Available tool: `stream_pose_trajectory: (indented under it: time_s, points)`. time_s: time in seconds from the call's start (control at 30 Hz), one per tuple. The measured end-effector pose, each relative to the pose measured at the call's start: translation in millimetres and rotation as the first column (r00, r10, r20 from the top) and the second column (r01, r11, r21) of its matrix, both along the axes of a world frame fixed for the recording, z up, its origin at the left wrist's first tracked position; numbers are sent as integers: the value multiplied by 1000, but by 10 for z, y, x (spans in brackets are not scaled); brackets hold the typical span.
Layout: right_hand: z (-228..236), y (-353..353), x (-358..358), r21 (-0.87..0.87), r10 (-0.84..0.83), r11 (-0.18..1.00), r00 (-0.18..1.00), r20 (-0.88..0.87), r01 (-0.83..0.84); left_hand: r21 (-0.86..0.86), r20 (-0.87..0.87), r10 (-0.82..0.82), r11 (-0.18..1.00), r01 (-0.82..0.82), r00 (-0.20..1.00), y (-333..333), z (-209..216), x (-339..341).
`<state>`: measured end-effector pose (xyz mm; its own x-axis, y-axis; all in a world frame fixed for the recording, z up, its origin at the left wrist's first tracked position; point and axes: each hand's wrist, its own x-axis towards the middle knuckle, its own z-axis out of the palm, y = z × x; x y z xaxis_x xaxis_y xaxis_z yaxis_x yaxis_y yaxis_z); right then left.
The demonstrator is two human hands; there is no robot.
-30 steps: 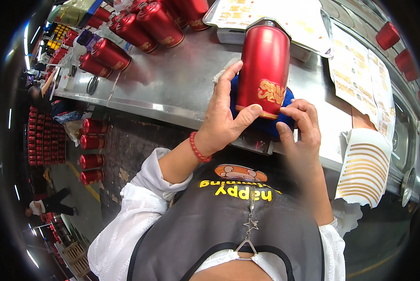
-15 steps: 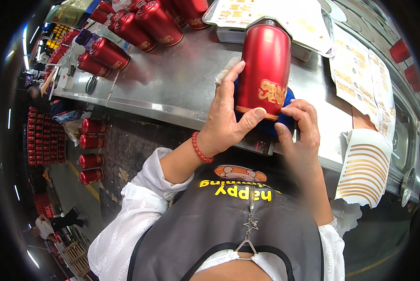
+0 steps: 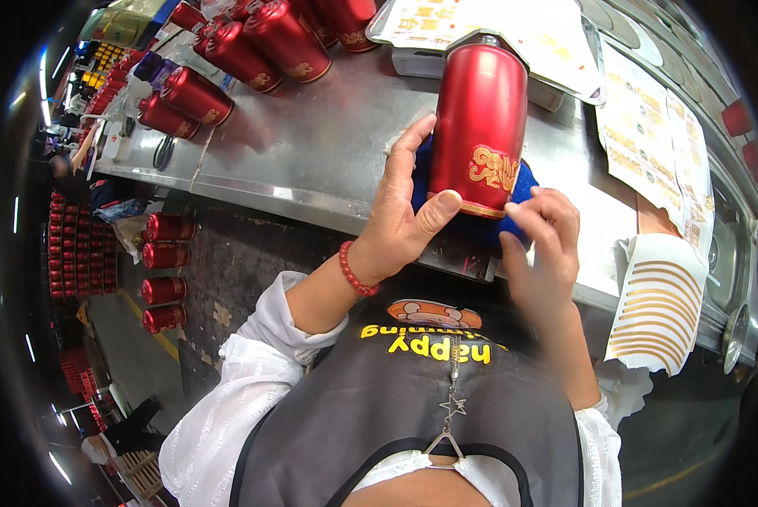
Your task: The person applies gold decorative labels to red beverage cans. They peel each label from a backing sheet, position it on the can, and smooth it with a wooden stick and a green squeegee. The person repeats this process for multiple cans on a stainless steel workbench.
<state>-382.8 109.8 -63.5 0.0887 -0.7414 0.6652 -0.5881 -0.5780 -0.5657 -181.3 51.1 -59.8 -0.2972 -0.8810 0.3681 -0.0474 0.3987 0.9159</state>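
A glossy red bottle (image 3: 483,110) with a gold emblem lies tilted on a blue cloth pad (image 3: 527,179), its dark neck pointing away from me and its base toward me. A gold band runs along the base edge. My left hand (image 3: 400,207) wraps the bottle's left side, fingers along the body and thumb at the base. At the base's right edge, the fingertips of my right hand (image 3: 548,241) meet or nearly meet the band. Those fingers are half curled, with the thumb apart and nothing visible between them.
More red bottles (image 3: 287,42) stand at the back left of the metal table (image 3: 311,135). A sheet of curved gold strips (image 3: 659,304) hangs at the right edge, near printed gold sticker sheets (image 3: 645,139). Red bottles (image 3: 166,253) also stand beyond the table, lower left.
The bottle has shifted or turned very slightly, its base a little lower. My left thumb has slid slightly left along the base; my right hand has moved slightly. A distant person has moved.
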Motion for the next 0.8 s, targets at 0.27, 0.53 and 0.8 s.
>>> stream_pose_trajectory:
  time_s: [0.27,0.53,0.8]
  points:
    - [35,107,43,10,15,1000,992,-123,-14,-145,236,39,989,-5,971,31,75,29]
    - [-48,95,29,25,-15,1000,1000,1,15,-343,424,102,938,55,900,-9,112,45]
    - [20,116,-2,-38,39,998,992,-119,-44,-130,153,35,991,-15,988,-46,11,29]
